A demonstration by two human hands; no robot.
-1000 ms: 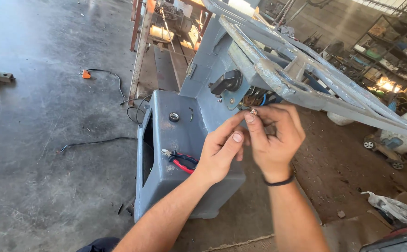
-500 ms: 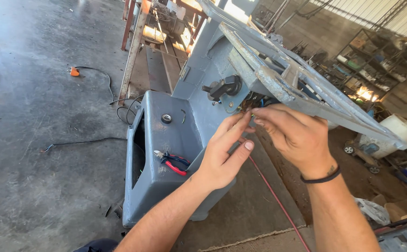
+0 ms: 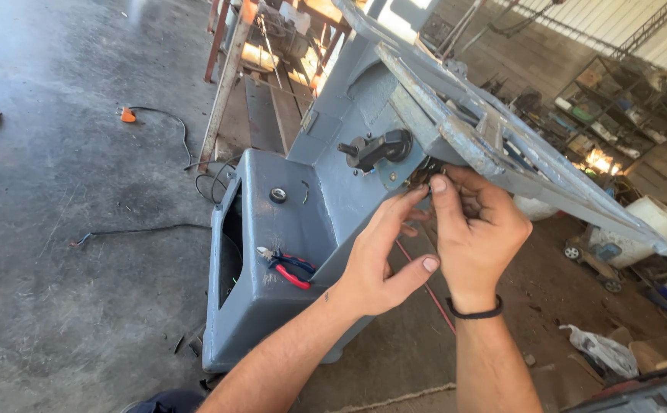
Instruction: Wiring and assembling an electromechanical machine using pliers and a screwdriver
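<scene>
Right hand [image 3: 477, 237] has closed in under the tilted table [image 3: 502, 145].

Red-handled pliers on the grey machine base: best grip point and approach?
Take the pliers by the two red and blue handles, which lie flat on the machine base top with the jaw end toward the base's open side. Come from above, closing across both handles near mid-length. The left hand is nearer; the right hand is up under the tilted table.

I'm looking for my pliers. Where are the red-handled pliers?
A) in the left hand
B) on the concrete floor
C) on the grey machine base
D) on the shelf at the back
C: the pliers lie on the grey base, left of both hands.
</scene>
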